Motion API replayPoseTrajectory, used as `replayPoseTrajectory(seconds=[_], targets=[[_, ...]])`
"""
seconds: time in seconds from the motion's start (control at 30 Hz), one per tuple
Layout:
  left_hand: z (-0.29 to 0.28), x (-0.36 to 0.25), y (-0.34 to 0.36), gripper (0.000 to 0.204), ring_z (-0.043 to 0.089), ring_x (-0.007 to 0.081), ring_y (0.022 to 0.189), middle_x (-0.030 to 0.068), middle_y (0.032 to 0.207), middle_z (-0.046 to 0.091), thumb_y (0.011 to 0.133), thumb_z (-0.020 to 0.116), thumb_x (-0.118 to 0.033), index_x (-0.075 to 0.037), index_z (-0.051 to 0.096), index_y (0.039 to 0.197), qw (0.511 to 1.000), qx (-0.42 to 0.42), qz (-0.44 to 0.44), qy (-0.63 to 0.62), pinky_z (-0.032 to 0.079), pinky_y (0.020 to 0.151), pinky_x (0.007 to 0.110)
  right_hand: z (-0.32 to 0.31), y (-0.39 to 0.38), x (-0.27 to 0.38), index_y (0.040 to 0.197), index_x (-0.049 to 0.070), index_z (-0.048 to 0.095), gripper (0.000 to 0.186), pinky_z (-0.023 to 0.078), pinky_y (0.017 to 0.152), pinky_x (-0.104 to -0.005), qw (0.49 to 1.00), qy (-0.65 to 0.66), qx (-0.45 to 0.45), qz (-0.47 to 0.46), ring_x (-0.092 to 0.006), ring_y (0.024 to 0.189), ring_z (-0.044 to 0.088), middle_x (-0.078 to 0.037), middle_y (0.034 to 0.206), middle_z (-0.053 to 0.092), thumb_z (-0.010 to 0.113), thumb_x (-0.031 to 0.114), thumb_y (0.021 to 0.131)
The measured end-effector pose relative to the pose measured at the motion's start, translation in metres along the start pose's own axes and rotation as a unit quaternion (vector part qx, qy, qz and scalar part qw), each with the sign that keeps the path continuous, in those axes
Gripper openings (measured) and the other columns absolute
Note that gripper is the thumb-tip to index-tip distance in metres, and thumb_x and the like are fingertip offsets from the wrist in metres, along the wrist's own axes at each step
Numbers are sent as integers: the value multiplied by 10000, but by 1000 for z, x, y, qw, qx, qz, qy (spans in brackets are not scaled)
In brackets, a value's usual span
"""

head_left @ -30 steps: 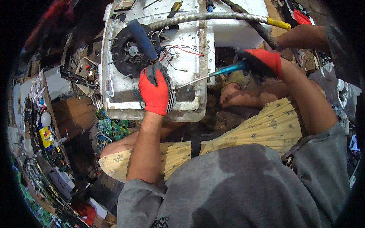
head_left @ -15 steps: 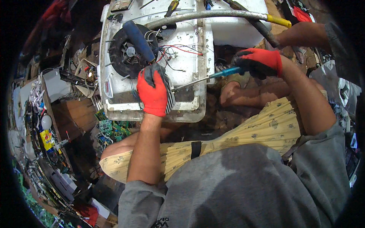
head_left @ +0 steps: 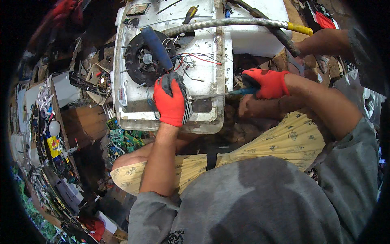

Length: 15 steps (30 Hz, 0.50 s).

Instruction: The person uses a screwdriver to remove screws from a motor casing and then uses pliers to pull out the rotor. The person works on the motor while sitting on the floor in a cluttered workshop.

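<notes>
Head view: my left hand (head_left: 170, 101) is wrapped over a striped block (head_left: 188, 110), which sits at the near edge of the white panel (head_left: 205, 75). My right hand (head_left: 269, 84) is clamped round the handle of a teal-handled screwdriver (head_left: 243, 92), whose shaft runs left to the block's right side. Whether the tip is seated cannot be told; the contact is too small to read.

Assessment of the step: good work calls for keeping the block braced, the shaft in line with its mark and the push steady. My left fingers should stay clear of the tip's path, since a slip would run towards the glove.

Obstructions: a blue handle (head_left: 157, 49) slants across the black fan (head_left: 133, 65), its near end close to my left fingers; whether they touch it I cannot confirm. Loose wires (head_left: 200, 57) lie just beyond the shaft and could snag. Farther off, a braided hose (head_left: 231, 22) crosses the panel, with a yellow-handled screwdriver (head_left: 190, 14) beyond it. Green circuit boards (head_left: 118, 138) lie left of my forearm, below the panel.
</notes>
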State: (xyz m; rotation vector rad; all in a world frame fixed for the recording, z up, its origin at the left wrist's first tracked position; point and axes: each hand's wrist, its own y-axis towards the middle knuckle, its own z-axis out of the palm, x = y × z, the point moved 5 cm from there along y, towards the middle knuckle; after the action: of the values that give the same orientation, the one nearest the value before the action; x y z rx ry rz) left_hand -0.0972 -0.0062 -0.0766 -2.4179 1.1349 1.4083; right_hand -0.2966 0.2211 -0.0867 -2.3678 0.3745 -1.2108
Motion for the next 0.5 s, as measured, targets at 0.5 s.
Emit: replayPoseTrajectory(seconds=[0.5], targets=[[-2,1,-1,184,603,397,881,207,928,634,928,560,-147,11,636,983,1000,-9,5,0,473,808,428,9,10,44,1179,86,655,389,491,961,-426,997,-45,-59,26,-361,1106,619,-181,1121,667,645,246,825]])
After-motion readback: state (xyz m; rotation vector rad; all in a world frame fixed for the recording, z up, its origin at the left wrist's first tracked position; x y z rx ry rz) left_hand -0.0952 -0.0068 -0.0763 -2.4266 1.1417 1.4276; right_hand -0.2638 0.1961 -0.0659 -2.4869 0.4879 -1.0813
